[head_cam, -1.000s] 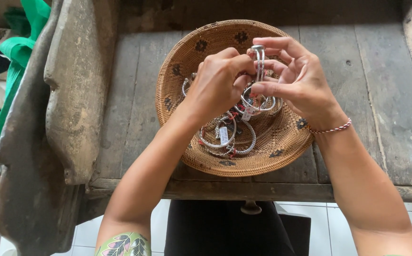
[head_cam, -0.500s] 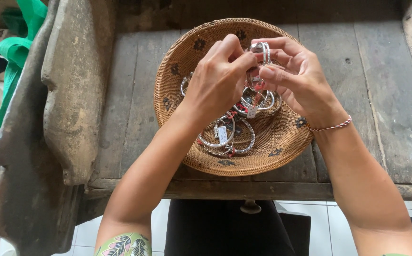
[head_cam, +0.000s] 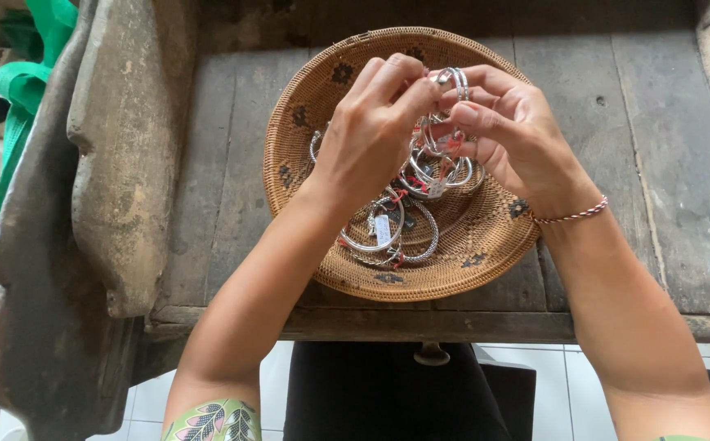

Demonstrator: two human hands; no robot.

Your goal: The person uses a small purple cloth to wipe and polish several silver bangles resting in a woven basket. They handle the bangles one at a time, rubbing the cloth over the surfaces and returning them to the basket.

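A round woven basket sits on a worn wooden table and holds several silver bangles with small tags and red threads. Both my hands hover over the basket's far half. My left hand and my right hand pinch the same bunch of silver bangles between their fingertips, holding it upright above the pile. More bangles hang below that bunch, partly hidden by my fingers. A thin red and white cord bracelet circles my right wrist.
A thick weathered wooden slab stands along the table's left edge. Green fabric lies beyond it at the far left. Below the table's front edge is a dark panel with a small knob and white floor tiles.
Both hands have stayed over the basket, shifting the bangle bunch slightly between the fingertips. The basket and the loose bangles have not moved.
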